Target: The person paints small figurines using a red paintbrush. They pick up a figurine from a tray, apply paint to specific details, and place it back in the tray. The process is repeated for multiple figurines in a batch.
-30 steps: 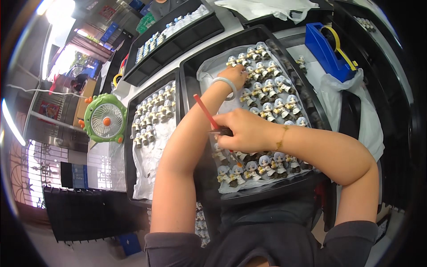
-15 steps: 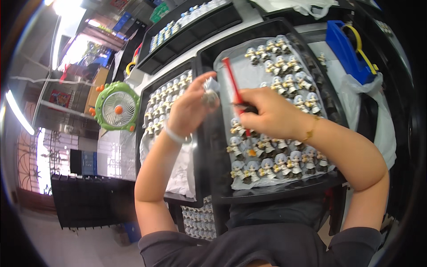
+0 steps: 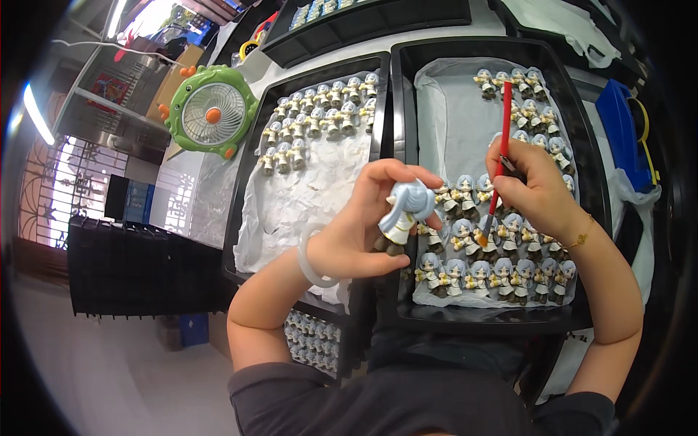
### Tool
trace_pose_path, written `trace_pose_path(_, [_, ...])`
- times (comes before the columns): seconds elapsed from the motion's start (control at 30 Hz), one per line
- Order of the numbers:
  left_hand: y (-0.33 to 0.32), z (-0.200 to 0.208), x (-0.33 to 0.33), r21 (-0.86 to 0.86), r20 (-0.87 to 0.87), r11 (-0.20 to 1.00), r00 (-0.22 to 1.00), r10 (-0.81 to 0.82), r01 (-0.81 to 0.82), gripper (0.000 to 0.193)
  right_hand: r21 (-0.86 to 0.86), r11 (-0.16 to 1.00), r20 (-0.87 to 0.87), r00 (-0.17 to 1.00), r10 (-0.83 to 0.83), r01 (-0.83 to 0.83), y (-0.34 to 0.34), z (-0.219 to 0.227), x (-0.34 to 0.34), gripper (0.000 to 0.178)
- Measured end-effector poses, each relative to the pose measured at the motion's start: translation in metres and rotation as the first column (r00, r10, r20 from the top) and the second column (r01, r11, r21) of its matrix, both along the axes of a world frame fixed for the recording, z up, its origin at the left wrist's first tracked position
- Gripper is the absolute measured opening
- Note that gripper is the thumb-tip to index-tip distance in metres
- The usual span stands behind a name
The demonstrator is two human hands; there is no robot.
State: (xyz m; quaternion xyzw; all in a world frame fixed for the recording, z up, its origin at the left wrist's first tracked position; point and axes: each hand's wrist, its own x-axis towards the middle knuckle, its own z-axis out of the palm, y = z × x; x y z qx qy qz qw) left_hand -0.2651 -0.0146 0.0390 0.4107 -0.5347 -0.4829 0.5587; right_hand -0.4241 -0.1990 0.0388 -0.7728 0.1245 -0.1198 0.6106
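A small figurine (image 3: 408, 207) with pale blue hair, a white outfit and dark feet is gripped in my left hand (image 3: 349, 236), tilted, between the curled fingers and thumb. Closed around a red-handled paintbrush (image 3: 506, 120) is my right hand (image 3: 538, 178). The brush's orange-brown bristles (image 3: 483, 240) point down over the rows of figurines (image 3: 502, 272). A dark slim item (image 3: 512, 168) also shows in the right fingers; its kind is unclear. Both hands are above the right black tray (image 3: 406, 94), which is lined with thin white sheeting.
Left of it stands another black tray (image 3: 245, 218) with paper lining and rows of similar figurines at its far end. A green fan (image 3: 212, 112) sits beyond its left side. A blue holder (image 3: 618, 134) with a yellow ring is at right. Another black tray (image 3: 378, 33) lies at the back.
The view has shifted. My left hand has come right and nearer, turning the figurine so its hair shows clearly. The brush remains in my right hand, its bristles still over the figurines.
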Motion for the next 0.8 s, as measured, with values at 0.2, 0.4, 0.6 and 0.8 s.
trace_pose_path(0.2, [0.001,0.005,0.002,-0.044,0.229,0.999,0.973,0.024,-0.015,0.076,-0.012,1.0,0.054,0.999,0.001,0.0,0.002,-0.004,0.0,0.005])
trace_pose_path(0.4, [0.006,0.004,0.003,0.005,0.517,0.982,0.841,0.159,-0.188,0.073,0.015,1.0,0.049,0.999,-0.006,0.005,0.004,-0.005,0.001,0.004])
trace_pose_path(0.6, [0.004,0.008,-0.008,-0.336,0.907,0.916,0.185,0.378,-0.221,0.061,-0.025,1.0,0.051,0.999,-0.014,0.015,0.004,-0.004,0.0,0.004])
trace_pose_path(0.8, [0.005,0.007,-0.005,-0.381,0.908,0.9,0.1,0.408,-0.211,0.059,-0.027,0.999,0.049,0.999,-0.018,0.019,0.006,-0.004,-0.001,0.004])
